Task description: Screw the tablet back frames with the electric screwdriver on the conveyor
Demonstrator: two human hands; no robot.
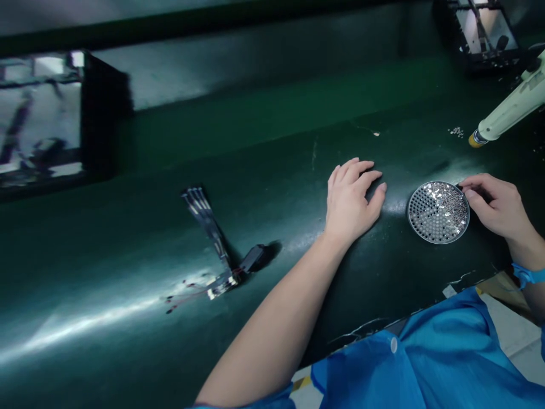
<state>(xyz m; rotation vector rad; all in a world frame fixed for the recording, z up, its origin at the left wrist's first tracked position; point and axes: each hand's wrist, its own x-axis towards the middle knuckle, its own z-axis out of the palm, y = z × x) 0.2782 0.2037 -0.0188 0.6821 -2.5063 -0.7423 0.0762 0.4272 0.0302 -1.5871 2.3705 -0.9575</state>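
Note:
My left hand (349, 196) lies palm down on the dark green work surface, fingers spread, with nothing in it. At the right, the thumb and fingers of my right hand (496, 203) pinch the edge of a round perforated tray (429, 226). Small shiny metal screws (452, 205) cover much of the tray, mostly its upper and right part; bare holes show at the left. Left of my forearm lies a bundle of black cables (208, 218) joined to a small circuit board (222, 285) and a small black block (252, 258).
A pale green power screwdriver (508, 111) with a yellow tip reaches in from the right. Small loose bits (456, 132) lie near its tip. Black boxes with wiring stand at the far left (102, 113) and upper right (489, 34). The worn table edge (361, 328) runs before me.

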